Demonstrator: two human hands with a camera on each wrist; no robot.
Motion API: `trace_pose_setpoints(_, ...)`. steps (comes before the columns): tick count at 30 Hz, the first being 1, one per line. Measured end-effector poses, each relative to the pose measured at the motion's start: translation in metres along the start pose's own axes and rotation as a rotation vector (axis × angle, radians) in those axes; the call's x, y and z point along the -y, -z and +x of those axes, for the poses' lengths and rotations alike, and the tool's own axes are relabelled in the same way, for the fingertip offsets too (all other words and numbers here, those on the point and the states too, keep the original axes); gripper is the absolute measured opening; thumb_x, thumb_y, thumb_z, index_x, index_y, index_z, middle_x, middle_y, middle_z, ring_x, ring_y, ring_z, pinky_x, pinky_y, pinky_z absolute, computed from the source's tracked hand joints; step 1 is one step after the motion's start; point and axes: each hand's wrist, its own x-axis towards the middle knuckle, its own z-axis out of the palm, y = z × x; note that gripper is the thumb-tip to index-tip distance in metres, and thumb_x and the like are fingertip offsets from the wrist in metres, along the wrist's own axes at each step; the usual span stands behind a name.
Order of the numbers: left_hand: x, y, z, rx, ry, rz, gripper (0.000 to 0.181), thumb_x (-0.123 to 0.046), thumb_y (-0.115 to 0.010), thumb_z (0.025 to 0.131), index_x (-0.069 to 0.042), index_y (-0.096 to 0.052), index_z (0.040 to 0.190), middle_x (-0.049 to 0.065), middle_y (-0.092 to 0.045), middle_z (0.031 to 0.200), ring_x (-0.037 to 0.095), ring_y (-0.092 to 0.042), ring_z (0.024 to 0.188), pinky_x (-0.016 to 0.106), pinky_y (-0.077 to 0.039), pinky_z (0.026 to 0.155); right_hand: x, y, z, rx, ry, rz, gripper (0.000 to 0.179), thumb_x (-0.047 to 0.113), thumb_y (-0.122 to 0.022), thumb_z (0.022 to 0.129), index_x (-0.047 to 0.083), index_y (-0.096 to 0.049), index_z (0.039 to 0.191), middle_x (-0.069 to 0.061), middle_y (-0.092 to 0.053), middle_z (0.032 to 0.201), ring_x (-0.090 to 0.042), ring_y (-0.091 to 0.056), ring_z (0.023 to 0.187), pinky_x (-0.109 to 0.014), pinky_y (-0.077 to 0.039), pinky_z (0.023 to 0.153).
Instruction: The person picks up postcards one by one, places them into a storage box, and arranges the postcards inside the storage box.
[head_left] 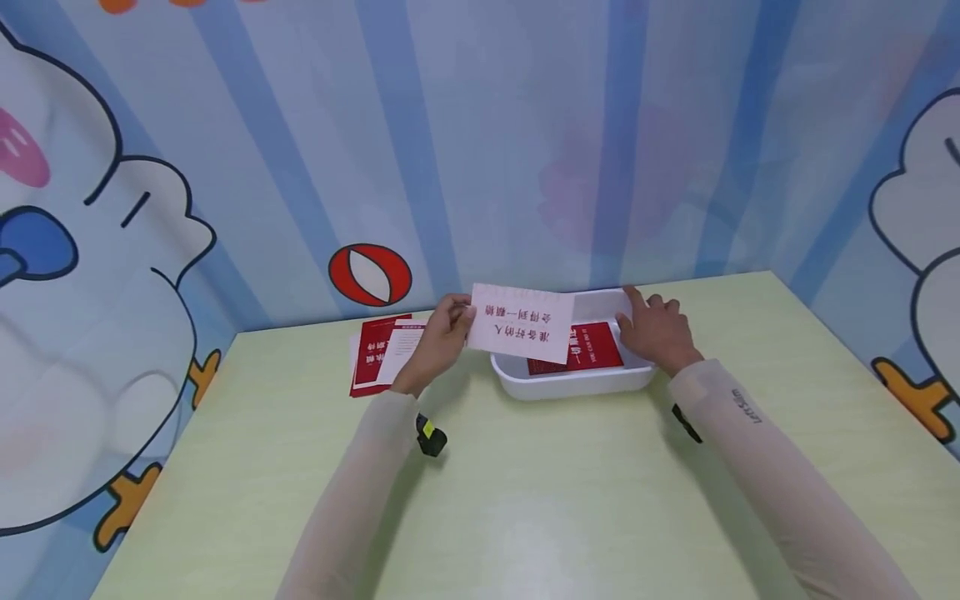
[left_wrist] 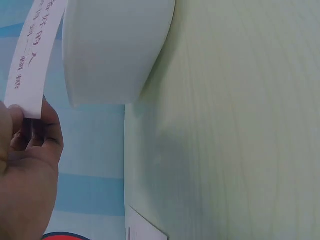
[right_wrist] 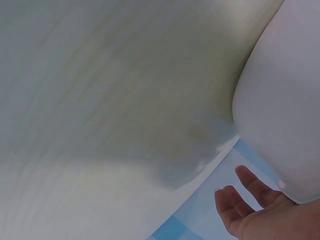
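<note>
"So, where is the white card?"

"Lifted above the table, over the left part of the white basin. Its red characters look upside down from the head camera. Whether it touches the basin, I can't tell."

"What carries it?"

"The left hand. Thumb and fingers pinch the card by its left end, with the rest sticking out to the right."

"And the right hand?"

"That one is at the basin's right end, against the rim. The right wrist view shows its fingers loosely bent, one spread away from the others, outside the basin. How firmly it presses, I can't tell."

"Where does the basin stand?"

"By the table's far edge, right of the middle and well apart from the far right corner. A red card lies inside, partly covered from view by the white one."

"Anything else on the table?"

"Yes, a loose pile of red and white cards, overlapping, near the far edge and on the far left corner's side, just beyond the left wrist."

"And behind?"

"A striped blue wall, with a red and white ball pictured low on it, above the pile."
</note>
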Motion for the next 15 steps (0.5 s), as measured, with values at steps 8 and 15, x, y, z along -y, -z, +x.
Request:
trace_pose_setpoints(8,-0.010,-0.011,0.008,-0.005,0.019,0.039,0.035,-0.021,-0.044,0.107,-0.006,-0.042,0.139,0.018,-0.065,0.127,0.021,-0.061,0.102,0.024,-0.047,0.081,0.000,0.003,0.002,-0.001,-0.003,0.003,0.068,0.031,-0.047,0.101,0.009,-0.017,0.157,-0.034,-0.033,0.147,-0.056,-0.033,0.130,-0.067,-0.038,0.107)
trace_pose_setpoints(15,-0.012,-0.018,0.010,-0.032,0.070,0.064,0.033,-0.024,-0.048,0.106,-0.010,-0.046,0.136,0.013,-0.068,0.123,0.018,-0.061,0.096,0.028,-0.047,0.078,0.001,0.002,-0.001,0.021,-0.014,0.019,0.068,0.032,-0.046,0.101,0.010,-0.016,0.158,-0.034,-0.033,0.147,-0.056,-0.032,0.131,-0.066,-0.039,0.107)
